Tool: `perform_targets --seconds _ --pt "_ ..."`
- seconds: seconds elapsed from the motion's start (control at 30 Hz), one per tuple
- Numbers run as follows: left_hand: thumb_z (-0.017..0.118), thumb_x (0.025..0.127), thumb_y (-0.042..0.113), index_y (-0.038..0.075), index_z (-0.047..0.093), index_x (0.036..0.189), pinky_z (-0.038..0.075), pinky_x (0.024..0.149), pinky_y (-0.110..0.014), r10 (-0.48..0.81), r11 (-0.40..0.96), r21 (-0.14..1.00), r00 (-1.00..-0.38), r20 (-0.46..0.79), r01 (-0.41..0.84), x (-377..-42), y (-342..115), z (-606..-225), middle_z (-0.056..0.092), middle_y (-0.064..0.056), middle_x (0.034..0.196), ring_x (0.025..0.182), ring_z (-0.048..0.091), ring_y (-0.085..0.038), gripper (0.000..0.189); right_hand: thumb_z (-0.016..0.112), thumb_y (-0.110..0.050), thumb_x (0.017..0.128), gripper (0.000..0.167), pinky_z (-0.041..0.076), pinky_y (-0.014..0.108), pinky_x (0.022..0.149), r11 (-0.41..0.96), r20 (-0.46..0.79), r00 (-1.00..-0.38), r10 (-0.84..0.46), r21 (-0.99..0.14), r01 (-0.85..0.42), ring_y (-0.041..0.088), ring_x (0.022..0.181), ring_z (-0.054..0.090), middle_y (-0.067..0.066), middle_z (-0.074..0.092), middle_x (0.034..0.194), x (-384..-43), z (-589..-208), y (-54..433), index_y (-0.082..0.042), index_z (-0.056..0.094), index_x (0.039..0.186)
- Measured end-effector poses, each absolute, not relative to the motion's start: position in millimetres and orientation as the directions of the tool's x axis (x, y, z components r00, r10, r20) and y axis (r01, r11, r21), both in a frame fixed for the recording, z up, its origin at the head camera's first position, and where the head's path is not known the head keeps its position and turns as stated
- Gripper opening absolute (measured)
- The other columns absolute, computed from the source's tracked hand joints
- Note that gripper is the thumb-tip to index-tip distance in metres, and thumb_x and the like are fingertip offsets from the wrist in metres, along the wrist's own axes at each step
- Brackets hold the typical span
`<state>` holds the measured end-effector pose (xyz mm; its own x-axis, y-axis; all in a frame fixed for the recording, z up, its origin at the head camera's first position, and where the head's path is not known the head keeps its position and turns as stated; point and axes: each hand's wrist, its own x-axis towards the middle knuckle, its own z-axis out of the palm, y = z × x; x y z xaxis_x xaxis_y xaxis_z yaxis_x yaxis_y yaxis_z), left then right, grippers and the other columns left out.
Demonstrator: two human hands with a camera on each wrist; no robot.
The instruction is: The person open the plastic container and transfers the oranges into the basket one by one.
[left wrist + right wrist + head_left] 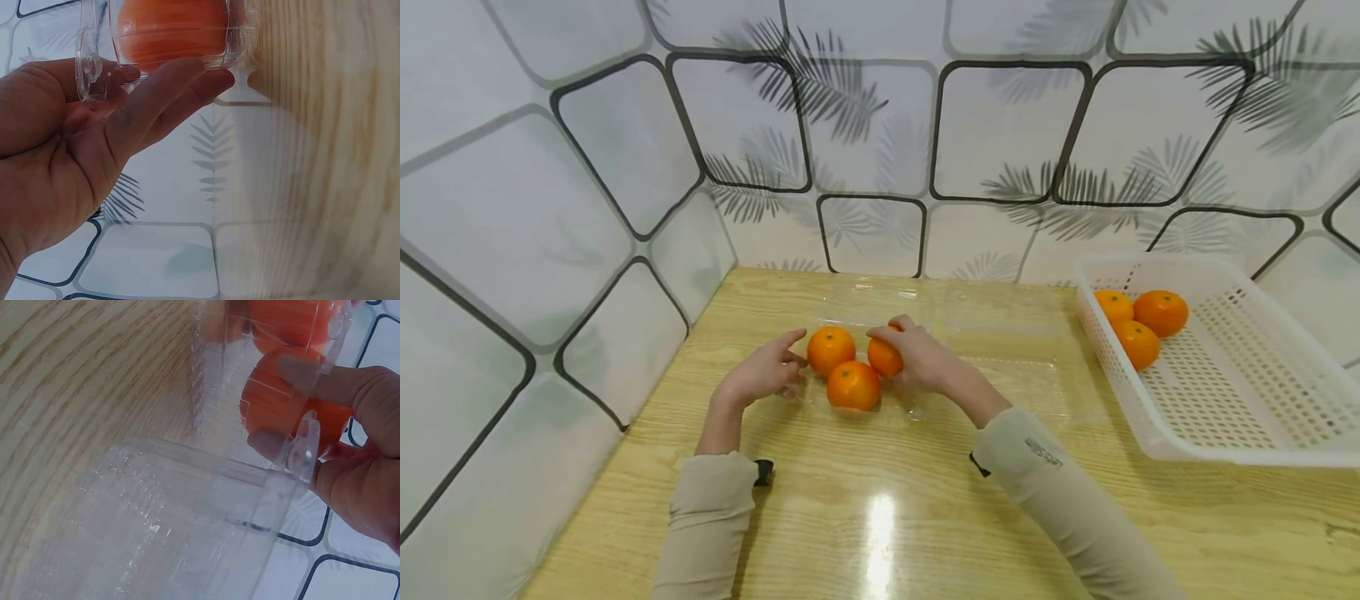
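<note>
My right hand [921,354] grips an orange [883,357] from above, inside a clear plastic container [200,381]. Two more oranges sit beside it in the same container, one at the back left [831,350] and another in front [853,386]. At the container's left side is my left hand [760,372], fingers fairly straight. In the left wrist view, the fingers [159,94] of this hand rest against the clear wall, with an orange [172,31] behind the plastic. Part of the gripped orange is hidden by the right hand.
A second clear plastic container [1018,387] lies to the right on the wooden table [820,517]. Farther right stands a white perforated basket [1247,454] with several oranges [1161,312] at its left end. A patterned wall covering [1011,133] borders the table behind and at left.
</note>
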<state>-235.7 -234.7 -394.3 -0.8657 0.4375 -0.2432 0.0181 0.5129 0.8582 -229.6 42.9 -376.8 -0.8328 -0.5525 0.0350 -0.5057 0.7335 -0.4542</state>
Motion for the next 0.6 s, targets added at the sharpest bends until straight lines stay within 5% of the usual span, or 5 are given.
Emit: perform_targets --seconds 0.6 --pt "0.039 0.096 -0.004 0.0 0.012 0.158 0.057 0.07 -0.033 0.409 0.533 0.846 -0.878 -0.25 0.008 -234 -233 -393 0.049 -0.039 0.135 0.111 0.062 -0.042 0.067 0.082 -0.002 0.078 0.078 0.048 0.053 0.098 0.654 0.134 -0.851 -0.507 -0.582 -0.482 0.041 0.122 0.052 0.02 0.038 0.144 -203 -370 60 -0.017 0.049 0.147"
